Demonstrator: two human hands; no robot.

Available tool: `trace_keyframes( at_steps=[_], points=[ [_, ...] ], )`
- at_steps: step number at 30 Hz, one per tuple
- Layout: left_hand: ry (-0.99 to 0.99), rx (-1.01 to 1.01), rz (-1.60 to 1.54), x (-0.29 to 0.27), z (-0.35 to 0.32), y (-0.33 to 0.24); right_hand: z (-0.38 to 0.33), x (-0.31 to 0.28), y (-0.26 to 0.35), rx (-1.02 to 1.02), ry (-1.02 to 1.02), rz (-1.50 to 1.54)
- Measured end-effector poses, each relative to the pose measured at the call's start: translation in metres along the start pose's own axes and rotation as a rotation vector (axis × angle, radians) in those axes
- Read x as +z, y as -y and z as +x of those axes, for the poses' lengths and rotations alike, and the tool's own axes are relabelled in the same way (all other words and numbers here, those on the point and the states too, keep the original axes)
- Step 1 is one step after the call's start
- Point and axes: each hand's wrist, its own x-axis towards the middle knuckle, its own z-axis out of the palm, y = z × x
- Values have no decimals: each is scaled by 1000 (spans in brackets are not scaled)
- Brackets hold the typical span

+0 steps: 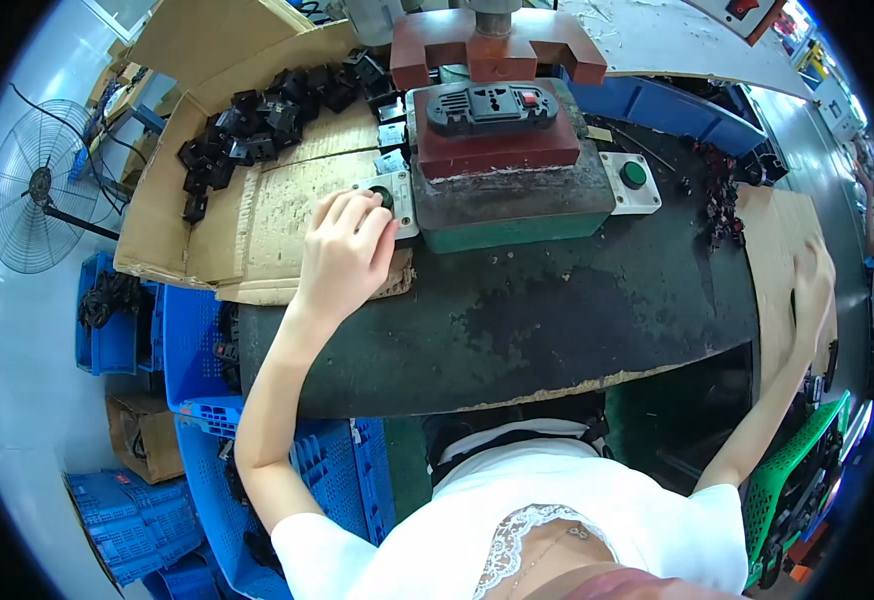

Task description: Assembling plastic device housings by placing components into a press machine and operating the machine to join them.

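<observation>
My left hand [349,245] lies over a small white control box [404,212], its fingers loosely bent and slightly apart at the green button [384,197]. It holds nothing that I can see. Off to the far right, my right hand [813,285] hangs over a cardboard sheet [772,240]; its fingers are blurred, and whether anything is in them is unclear. A black socket panel with a red switch [492,108] lies on a dark red block [497,155] of a press. Above it is the notched red press head [497,48], apart from the panel.
Black plastic parts [277,115] lie heaped in an open carton [172,200] at the left. A second button box [632,183] stands right of the press. Blue crates [337,470], a green crate [787,470], a blue bin [667,110] and a fan [42,185] surround the dark table [557,320].
</observation>
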Motion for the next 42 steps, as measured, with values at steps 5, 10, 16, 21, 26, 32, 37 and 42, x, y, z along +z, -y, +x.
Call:
trace_keyframes(
  at_steps=[5, 10, 16, 21, 26, 32, 37, 42],
  points=[
    [52, 70, 1, -5, 5, 9, -87, 57, -151, 609, 512, -520],
    [4, -60, -277, 16, 47, 14, -66, 51, -107, 584, 481, -270],
    [70, -172, -599, 57, 95, 19, -19, 55, -53, 221, 301, 73],
    [150, -237, -708, 55, 107, 19, 27, 62, 29, 207, 208, 181],
    [100, -343, -856, 58, 102, 9, 37, 85, 16, 99, 417, 135],
    [30, -271, -876, 61, 101, 10, 24, 90, -24, -24, 436, 474],
    [-76, -241, -849, 63, 93, 4, 26, 68, 2, -86, 382, 287],
    [-100, -272, -894, 61, 91, -3, 48, 38, 72, -121, 119, 514]
  ],
)
